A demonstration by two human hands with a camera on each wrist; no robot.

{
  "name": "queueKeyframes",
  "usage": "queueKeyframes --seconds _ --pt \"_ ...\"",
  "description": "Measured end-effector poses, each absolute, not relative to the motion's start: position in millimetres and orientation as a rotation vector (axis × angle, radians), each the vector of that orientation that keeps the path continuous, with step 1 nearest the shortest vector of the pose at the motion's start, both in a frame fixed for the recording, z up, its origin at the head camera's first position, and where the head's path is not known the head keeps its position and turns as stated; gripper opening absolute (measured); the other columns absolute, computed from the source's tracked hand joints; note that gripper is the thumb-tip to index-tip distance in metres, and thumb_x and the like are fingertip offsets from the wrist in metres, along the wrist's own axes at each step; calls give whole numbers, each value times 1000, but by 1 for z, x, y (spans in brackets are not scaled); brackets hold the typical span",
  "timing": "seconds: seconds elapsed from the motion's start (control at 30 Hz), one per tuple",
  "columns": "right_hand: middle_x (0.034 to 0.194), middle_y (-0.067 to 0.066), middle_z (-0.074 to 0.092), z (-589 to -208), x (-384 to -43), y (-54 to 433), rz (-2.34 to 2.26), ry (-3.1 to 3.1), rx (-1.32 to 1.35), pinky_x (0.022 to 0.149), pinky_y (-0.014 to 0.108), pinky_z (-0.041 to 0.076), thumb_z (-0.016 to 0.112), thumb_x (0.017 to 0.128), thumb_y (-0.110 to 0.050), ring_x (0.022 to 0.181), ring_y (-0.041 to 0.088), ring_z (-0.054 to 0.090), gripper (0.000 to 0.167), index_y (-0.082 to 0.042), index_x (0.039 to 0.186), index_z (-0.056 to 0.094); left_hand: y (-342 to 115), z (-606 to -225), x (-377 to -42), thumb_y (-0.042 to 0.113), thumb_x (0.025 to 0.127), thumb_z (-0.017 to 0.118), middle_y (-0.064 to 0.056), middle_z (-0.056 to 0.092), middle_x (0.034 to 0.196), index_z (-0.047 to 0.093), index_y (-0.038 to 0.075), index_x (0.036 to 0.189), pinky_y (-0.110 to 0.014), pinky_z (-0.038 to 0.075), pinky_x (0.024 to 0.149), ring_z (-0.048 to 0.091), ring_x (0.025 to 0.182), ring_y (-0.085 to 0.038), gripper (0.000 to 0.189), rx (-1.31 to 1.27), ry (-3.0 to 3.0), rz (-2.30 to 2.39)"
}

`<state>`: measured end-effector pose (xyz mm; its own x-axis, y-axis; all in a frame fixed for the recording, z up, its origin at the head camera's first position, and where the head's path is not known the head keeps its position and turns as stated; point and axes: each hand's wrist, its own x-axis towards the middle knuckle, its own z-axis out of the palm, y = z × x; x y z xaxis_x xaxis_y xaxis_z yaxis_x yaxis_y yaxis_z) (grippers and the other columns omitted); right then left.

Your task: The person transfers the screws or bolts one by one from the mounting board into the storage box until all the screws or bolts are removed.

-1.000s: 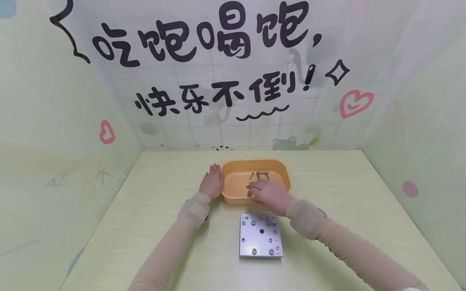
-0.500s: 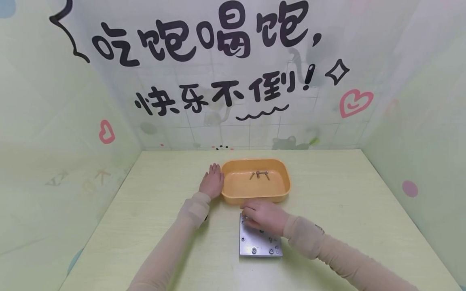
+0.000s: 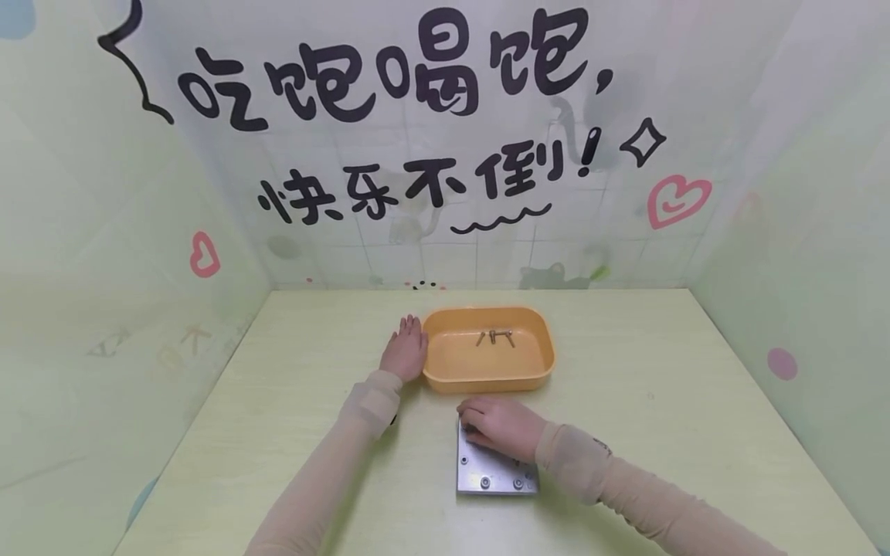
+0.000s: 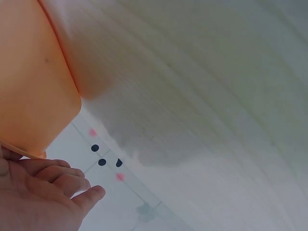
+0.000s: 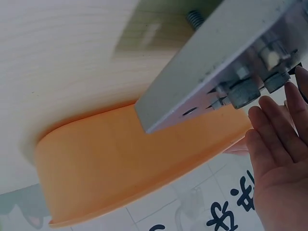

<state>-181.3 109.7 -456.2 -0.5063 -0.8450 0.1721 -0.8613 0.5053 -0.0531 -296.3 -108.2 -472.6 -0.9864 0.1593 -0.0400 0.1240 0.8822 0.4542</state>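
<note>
"What's changed?"
"My right hand [image 3: 502,427]: a second ago it was over the tray [image 3: 452,360], now it's at the eleven o'clock corner of the metal plate [image 3: 480,466], fingers bent; I can't tell whether they pinch anything."
"Your left?"
"My left hand [image 3: 405,351] stays open, touching the tray's nine o'clock side. The plate lies at six o'clock from the tray."

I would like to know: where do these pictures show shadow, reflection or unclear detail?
Head view: small metal pieces in the orange tray too tiny for detail; left wrist view: soft grey shadow across the table; right wrist view: the metal plate seems to reflect its bolts, and a shadow darkens the table near it.
</note>
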Motion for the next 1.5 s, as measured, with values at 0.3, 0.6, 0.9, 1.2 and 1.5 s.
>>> queueKeyframes --seconds 0.3,0.6,0.9,1.2,1.5 --pt "126 7 66 -458 -185 105 260 -2776 1398 105 31 49 63 97 -24 120 20 61 23 -9 114 65 -107 -477 -298 26 107 23 -26 20 160 24 -10 152 -53 20 123 16 151 -38 57 233 2989 702" --pt "130 7 64 -457 -186 101 209 -2817 1410 108 32 47 59 99 -23 124 20 59 22 -8 115 65 -108 -476 -299 25 108 22 -26 20 161 23 -9 152 -53 19 123 16 151 -38 56 229 2987 707" --pt "125 7 65 -457 -185 100 126 -2721 1428 105 28 49 59 99 -21 120 18 61 17 -9 110 64 -108 -475 -297 27 108 23 -24 19 161 22 -8 153 -52 17 124 15 152 -36 57 217 2975 714" --pt "105 0 65 -434 -192 104 279 -2605 1439 89 23 55 65 94 -14 96 11 63 12 -10 105 62 -108 -475 -297 25 108 23 -26 20 160 24 -10 152 -53 19 123 16 151 -39 57 236 2989 721" --pt "110 10 69 -408 -220 119 281 -2584 1316 97 33 54 68 92 -10 107 24 66 14 -5 104 64 -109 -474 -297 27 108 23 -24 20 161 23 -9 152 -52 19 123 15 151 -37 57 236 2984 709"
